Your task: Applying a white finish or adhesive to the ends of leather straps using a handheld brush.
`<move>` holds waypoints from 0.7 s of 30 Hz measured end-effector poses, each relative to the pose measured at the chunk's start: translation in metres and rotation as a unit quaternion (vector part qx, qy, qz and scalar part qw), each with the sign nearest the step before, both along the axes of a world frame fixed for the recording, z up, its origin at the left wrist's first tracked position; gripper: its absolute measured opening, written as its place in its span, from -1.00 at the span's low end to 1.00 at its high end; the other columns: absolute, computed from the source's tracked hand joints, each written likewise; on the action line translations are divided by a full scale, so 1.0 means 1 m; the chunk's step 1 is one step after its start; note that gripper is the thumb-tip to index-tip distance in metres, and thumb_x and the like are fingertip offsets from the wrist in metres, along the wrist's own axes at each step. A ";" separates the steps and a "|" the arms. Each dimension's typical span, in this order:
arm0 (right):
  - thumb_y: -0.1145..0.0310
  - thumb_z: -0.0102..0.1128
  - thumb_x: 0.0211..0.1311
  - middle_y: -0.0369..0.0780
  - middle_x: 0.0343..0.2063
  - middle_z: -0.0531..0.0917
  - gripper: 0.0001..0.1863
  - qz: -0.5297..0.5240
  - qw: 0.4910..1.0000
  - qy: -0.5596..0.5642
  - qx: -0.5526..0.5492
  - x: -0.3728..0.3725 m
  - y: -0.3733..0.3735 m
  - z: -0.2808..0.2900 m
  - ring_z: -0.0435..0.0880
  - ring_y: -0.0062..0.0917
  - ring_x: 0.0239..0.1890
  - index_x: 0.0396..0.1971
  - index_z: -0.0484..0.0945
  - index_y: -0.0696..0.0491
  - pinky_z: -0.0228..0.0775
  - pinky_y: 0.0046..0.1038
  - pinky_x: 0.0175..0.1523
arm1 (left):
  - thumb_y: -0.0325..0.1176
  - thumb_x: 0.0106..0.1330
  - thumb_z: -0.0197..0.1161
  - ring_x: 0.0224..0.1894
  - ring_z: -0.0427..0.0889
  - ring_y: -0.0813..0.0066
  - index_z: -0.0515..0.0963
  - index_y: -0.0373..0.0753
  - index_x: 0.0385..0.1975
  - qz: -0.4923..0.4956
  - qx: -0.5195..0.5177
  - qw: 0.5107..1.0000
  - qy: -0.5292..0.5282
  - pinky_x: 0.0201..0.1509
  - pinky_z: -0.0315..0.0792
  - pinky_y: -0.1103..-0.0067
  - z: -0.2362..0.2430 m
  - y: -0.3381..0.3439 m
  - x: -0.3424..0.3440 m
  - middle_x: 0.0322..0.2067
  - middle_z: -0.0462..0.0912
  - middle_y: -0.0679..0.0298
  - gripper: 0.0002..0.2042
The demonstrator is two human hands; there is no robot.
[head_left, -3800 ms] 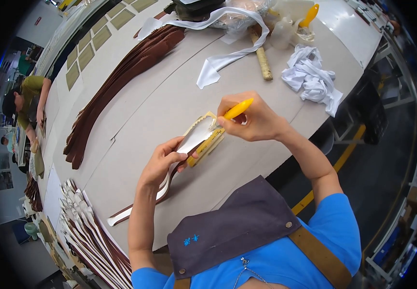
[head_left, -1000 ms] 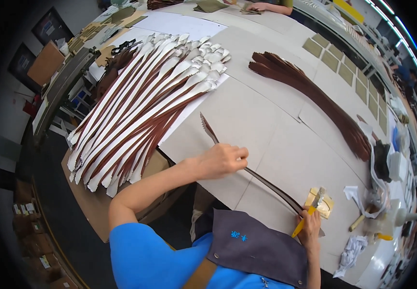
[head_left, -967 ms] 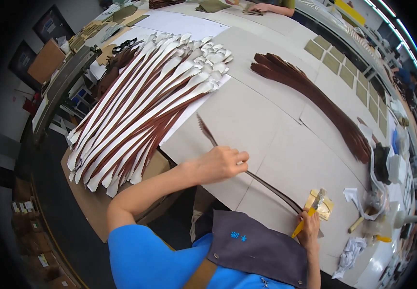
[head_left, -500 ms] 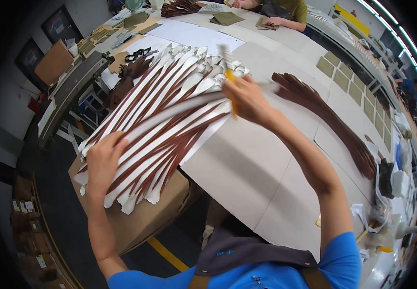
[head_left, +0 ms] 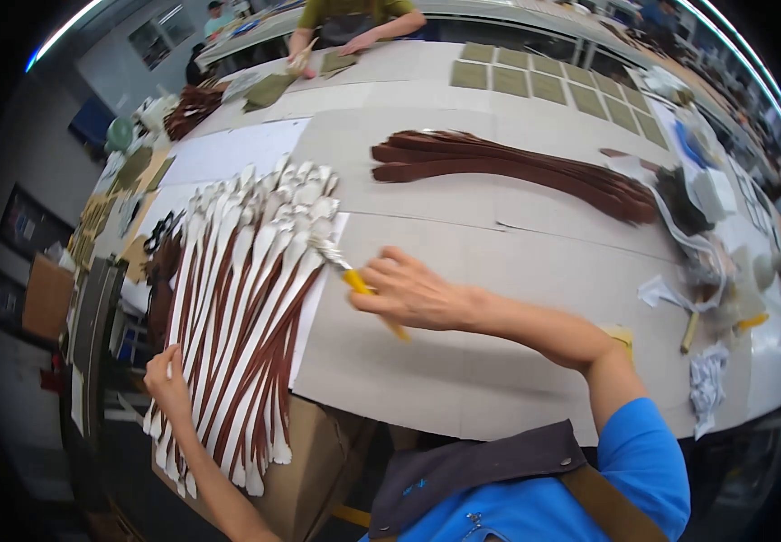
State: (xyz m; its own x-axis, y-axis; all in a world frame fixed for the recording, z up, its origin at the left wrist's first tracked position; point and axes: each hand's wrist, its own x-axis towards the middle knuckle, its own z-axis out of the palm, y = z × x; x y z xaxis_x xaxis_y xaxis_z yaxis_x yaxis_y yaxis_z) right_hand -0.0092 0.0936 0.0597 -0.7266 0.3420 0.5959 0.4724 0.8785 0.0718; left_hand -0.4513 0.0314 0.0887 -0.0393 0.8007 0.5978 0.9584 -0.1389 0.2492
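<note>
My right hand (head_left: pixel 413 294) is closed around the yellow handle of a brush (head_left: pixel 354 278), its pale bristles close to the right edge of the pile near its far end. Many long brown strips with white faces (head_left: pixel 260 271) lie fanned in overlapping rows, their widened white ends toward the far side. At the left edge of this pile, my left hand (head_left: pixel 169 384) has its fingers pinched on one strip; the exact grip is partly hidden. White paper (head_left: pixel 309 334) shows beneath the strips.
A bundle of brown strips (head_left: pixel 508 172) lies across the pale tabletop (head_left: pixel 427 388). Olive rectangular pieces (head_left: pixel 548 88) sit in rows at the far right. Opposite, a person's hands (head_left: pixel 361 41) handle olive pieces. White cloth (head_left: pixel 708 384) and containers line the right edge; a cardboard box (head_left: pixel 305 461) stands below.
The view has swung to the right. My right hand and the brush have moved nearer and lower, off the strip. My left hand has moved to the pile's left edge.
</note>
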 end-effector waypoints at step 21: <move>0.43 0.18 0.29 -0.32 -0.34 0.57 -0.78 -0.629 0.601 0.493 -0.021 0.414 -0.380 -0.042 0.52 -0.70 -0.33 -0.08 0.51 0.09 0.37 -0.67 -0.19 | -0.38 0.08 0.37 0.07 0.46 0.25 0.48 -0.29 0.02 -0.514 0.071 0.847 0.114 0.16 0.28 0.33 -0.120 0.148 0.709 -0.05 0.54 0.19 -0.54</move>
